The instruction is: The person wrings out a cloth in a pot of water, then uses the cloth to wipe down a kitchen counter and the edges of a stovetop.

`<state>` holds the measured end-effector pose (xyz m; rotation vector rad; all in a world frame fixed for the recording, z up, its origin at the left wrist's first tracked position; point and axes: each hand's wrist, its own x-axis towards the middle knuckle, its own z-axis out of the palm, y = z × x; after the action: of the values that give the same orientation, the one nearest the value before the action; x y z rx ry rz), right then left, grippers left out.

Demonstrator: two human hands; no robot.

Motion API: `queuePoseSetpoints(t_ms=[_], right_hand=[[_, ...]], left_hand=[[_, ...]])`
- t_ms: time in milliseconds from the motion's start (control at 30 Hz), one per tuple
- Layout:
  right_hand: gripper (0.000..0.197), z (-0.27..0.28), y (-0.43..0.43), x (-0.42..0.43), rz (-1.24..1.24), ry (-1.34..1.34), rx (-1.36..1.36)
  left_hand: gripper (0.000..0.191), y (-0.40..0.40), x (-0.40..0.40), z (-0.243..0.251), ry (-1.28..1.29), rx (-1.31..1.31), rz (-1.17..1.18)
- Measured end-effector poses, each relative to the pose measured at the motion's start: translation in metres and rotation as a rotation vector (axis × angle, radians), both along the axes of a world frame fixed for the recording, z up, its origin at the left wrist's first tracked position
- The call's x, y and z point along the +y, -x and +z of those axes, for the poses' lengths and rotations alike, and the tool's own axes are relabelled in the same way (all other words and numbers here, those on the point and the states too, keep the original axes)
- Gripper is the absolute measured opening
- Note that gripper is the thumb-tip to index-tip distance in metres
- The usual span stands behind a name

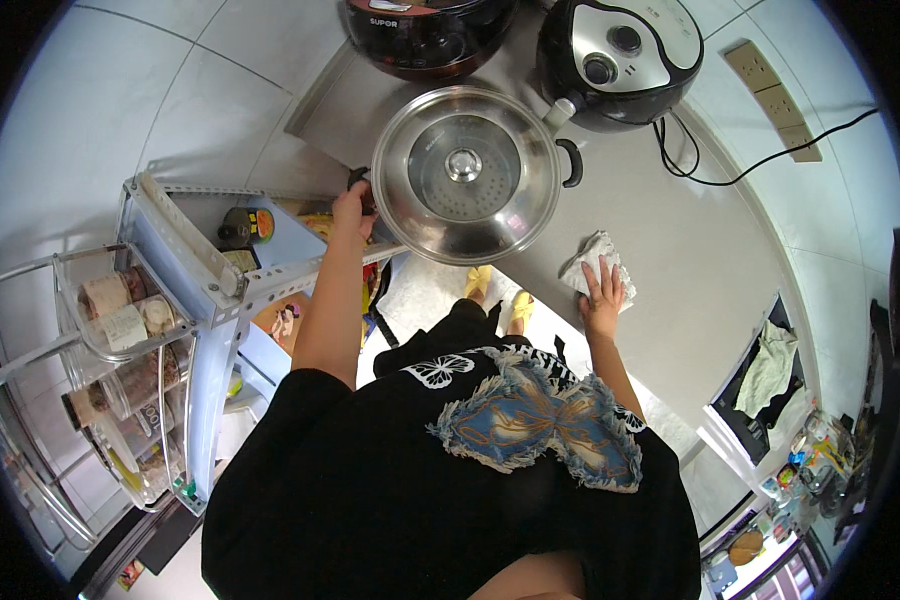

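A wide steel pot [466,246] with a domed steel-and-glass lid [487,196] stands at the near left edge of the grey countertop [667,202]. My left hand [352,210] grips its left black side handle, and the fingers are partly hidden by it. The opposite handle [571,162] points right, untouched. My right hand [602,296] lies flat on a crumpled whitish cloth [591,259] at the counter's front edge, to the right of the pot, fingers spread a little.
Behind the pot stand a dark Supor cooker [431,45] and a black-and-silver air fryer [619,60]. A black cord [765,169] runs near wall sockets [776,97]. Metal shelving [225,300] with packaged food is at left; a green cloth [766,367] hangs over a dark recess at right.
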<state>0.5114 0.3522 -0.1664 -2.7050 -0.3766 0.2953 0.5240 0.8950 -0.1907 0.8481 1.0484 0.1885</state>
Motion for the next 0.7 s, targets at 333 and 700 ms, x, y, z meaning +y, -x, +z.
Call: queuePoseSetpoints(t_ms=[333,700], right_hand=[[0.087,0.006,0.015,-0.004,0.048,0.056,0.021],[0.084,0.021,0.010,-0.026,0.338,0.076,-0.009]], left_hand=[[0.024,0.113,-0.100,0.058,0.209,0.020,-0.170],[0.019,0.156,-0.162,0.007,0.140,-0.125,0.054]])
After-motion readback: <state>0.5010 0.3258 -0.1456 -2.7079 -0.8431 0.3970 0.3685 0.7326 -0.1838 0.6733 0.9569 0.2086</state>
